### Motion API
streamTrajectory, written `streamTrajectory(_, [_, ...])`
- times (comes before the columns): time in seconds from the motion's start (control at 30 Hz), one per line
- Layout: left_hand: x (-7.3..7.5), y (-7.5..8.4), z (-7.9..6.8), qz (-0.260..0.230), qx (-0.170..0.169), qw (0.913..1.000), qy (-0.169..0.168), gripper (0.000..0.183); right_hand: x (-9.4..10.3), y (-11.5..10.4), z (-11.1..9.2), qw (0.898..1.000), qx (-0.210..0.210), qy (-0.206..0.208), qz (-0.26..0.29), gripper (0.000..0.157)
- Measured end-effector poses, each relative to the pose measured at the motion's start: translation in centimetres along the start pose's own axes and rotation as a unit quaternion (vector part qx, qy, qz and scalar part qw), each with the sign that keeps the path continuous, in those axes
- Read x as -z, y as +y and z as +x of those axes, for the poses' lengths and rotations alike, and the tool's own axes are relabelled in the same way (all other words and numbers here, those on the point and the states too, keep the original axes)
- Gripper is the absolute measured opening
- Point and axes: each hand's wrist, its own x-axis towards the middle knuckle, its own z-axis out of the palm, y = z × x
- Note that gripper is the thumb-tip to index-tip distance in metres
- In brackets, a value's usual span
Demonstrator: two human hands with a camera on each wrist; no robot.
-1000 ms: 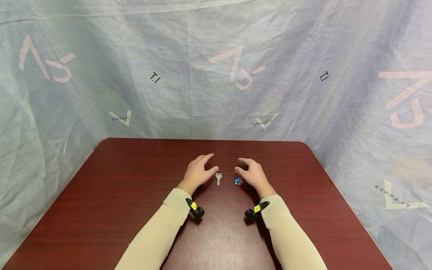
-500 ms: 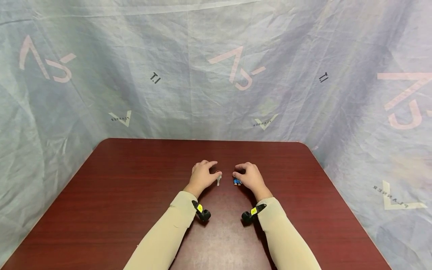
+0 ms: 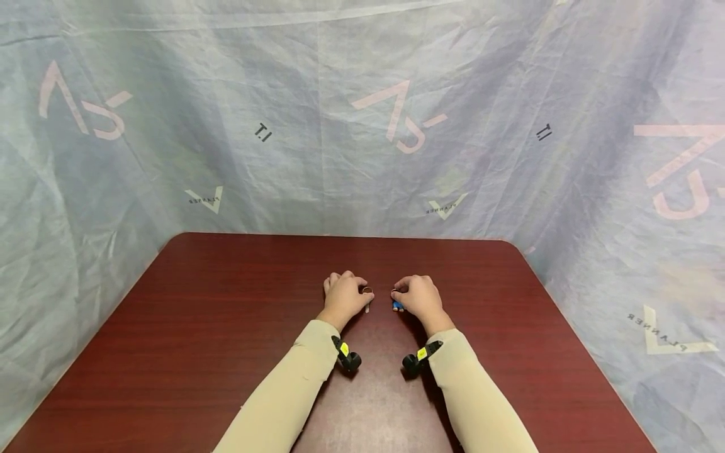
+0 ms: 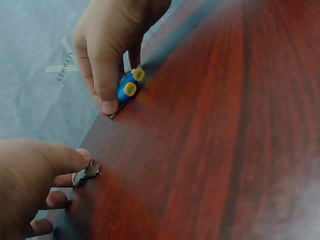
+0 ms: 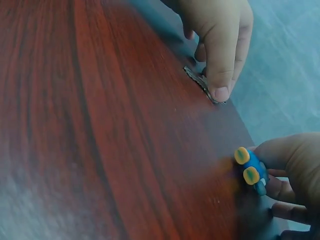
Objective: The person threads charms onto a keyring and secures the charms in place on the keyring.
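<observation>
Near the middle of the table, my left hand (image 3: 345,298) holds a metal key (image 3: 367,309) with a ring, thumb and forefinger closed at its ring end. The key's blade (image 5: 196,80) points back toward me, low over the tabletop in the right wrist view. A short gap to the right, my right hand (image 3: 421,298) pinches a keychain with a small blue figure (image 3: 398,306) by its ring end. Yellow-orange round feet (image 4: 130,89) show on that figure in the left wrist view. The fingertips hide part of both rings.
Both hands are over a dark red wood-grain table (image 3: 226,352) with rounded far corners. Behind it and at the sides hangs a grey printed cloth (image 3: 317,157). Black wrist cameras (image 3: 349,360) sit at the inner side of both cuffs.
Both hands have come down and inward onto the two small things. Thumb and forefinger have closed at the key and at the blue-figure keychain, which stay about where they were.
</observation>
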Motion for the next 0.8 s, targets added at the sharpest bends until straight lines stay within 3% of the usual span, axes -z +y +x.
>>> streamTrajectory(0.17, [-0.17, 0.04, 0.11, -0.014, -0.003, 0.9998, 0.013, 0.02, -0.02, -0.29, -0.08, 1.0, -0.023, 0.001, 0.004, 0.014])
streamTrajectory(0.43, [-0.67, -0.14, 0.02, -0.056, 0.0, 0.9968, 0.057, 0.012, -0.17, 0.16, -0.07, 0.998, -0.022, 0.043, 0.05, 0.007])
streamTrajectory(0.6, [-0.72, -0.29, -0.1, -0.07, -0.003, 0.9946, 0.077, 0.014, -0.11, 0.42, -0.12, 0.992, -0.028, 0.045, 0.116, 0.012])
streamTrajectory(0.8, [-0.01, -0.11, -0.12, -0.122, 0.012, 0.9899, 0.071, 0.013, 0.23, 0.64, -0.18, 0.975, -0.039, 0.046, 0.214, 0.019])
